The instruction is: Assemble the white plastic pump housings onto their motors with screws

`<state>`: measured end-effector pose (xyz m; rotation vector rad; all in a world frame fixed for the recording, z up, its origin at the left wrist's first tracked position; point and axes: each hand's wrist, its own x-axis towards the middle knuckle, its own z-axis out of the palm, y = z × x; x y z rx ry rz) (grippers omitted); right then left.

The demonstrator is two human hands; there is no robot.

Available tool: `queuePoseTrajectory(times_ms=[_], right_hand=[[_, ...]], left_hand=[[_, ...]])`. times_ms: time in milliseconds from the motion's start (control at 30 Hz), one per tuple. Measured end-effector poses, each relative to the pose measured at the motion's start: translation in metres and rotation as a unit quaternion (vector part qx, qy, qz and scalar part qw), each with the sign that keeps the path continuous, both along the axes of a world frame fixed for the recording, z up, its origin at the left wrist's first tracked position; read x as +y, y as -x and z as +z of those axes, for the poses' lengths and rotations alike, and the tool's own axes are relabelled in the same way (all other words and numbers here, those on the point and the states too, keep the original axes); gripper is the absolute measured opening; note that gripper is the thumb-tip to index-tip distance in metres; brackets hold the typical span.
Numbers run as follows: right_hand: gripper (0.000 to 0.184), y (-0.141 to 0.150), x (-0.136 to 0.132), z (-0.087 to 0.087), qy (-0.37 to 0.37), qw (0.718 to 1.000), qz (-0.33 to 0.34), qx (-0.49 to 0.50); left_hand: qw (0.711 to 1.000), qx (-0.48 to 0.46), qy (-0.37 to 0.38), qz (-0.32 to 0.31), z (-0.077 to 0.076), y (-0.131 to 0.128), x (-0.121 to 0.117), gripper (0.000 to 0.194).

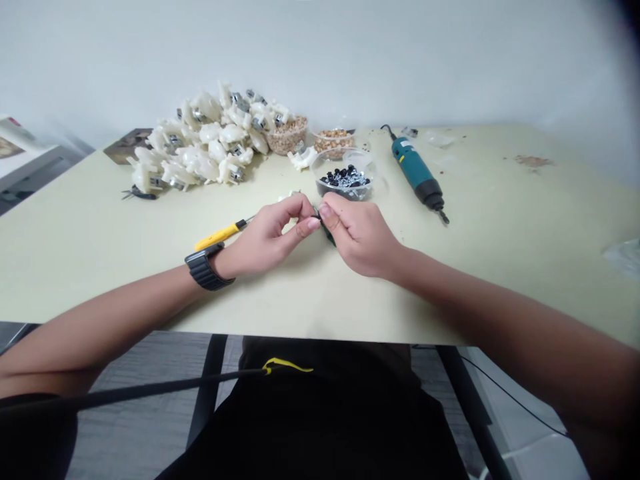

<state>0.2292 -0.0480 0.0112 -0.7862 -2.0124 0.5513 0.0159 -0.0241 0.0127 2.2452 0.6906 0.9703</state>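
Observation:
My left hand (275, 233), with a dark watch on its wrist, pinches thumb against forefinger at a small dark piece too hidden to name. Close against it, my right hand (363, 233) is closed round a slim dark green thing (327, 232), perhaps a tool handle, mostly covered by the fingers. A yellow-handled screwdriver (220, 236) lies beside my left hand, its shaft end behind the hand. Just beyond the hands stands a clear round tub (367, 190) of black pieces and silver screws. A small pale part (291, 195) shows partly behind my left fingers.
Many cream plastic assemblies with metal parts (203, 150) are heaped at the back left. Small cutters (140, 193) lie before them. Two tubs of tan bits (287, 139) (334, 140) stand at the back. A teal power screwdriver (417, 167) lies to the right.

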Motion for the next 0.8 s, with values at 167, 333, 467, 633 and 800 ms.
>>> queuePoseTrajectory(times_ms=[167, 333, 467, 633, 800], right_hand=[[0.045, 0.004, -0.004, 0.013, 0.381, 0.915, 0.077, 0.110], [0.046, -0.001, -0.001, 0.017, 0.344, 0.931, 0.080, 0.097], [0.038, -0.003, -0.001, 0.007, 0.062, 0.997, 0.033, 0.027], [0.046, 0.001, -0.003, 0.009, 0.252, 0.959, 0.073, 0.109], [0.045, 0.001, -0.001, 0.018, 0.503, 0.844, 0.123, 0.136]], left_hand=[[0.951, 0.102, -0.285, 0.068, -0.002, 0.003, 0.005, 0.038], [0.958, 0.084, -0.266, 0.066, -0.002, 0.002, 0.006, 0.032], [0.995, 0.031, -0.087, 0.041, -0.002, 0.000, 0.000, 0.038], [0.982, 0.065, -0.174, 0.040, -0.005, 0.000, 0.000, 0.033], [0.938, 0.100, -0.322, 0.076, -0.009, 0.002, 0.004, 0.034]])
